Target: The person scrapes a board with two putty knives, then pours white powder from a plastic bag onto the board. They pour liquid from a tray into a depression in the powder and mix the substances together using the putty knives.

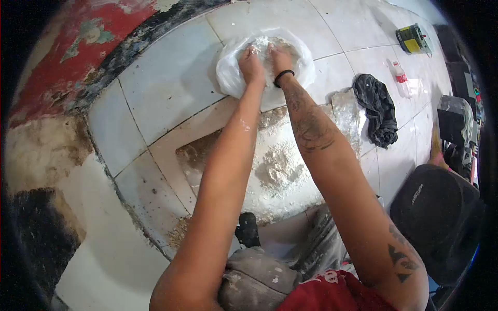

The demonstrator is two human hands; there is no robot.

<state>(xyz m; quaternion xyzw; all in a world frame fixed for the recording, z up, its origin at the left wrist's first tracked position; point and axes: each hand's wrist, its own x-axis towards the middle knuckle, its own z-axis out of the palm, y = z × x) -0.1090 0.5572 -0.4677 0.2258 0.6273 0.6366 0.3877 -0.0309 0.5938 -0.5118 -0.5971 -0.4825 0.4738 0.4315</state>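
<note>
Reaching straight out toward twelve o'clock, you have both hands down in the white plastic bag (231,78), which lies on the tiled floor (171,78). The bag's mouth is spread wide and low, probably so both hands fit in at once, and the floor takes its weight.

Your left hand (251,63) and right hand (280,58) sit side by side, almost touching. The knuckles are up and the fingers are pushed into the white powder (262,42) inside the bag. With the fingertips buried, I cannot tell how far either grip is closed or whether it has hold of anything.

A black band (284,75) rings your right wrist. It sits above the powder line, though your forearms are dusted.

At six o'clock from the bag, under your forearms, a loose powder heap (280,167) lies on a bare patch of floor, near enough to reach without shifting. A dark cloth (379,109) lies at three o'clock of that heap. A plastic bottle (400,75) and a yellow-green tin (413,39) stand farther out around two o'clock, well apart from the mess.
</note>
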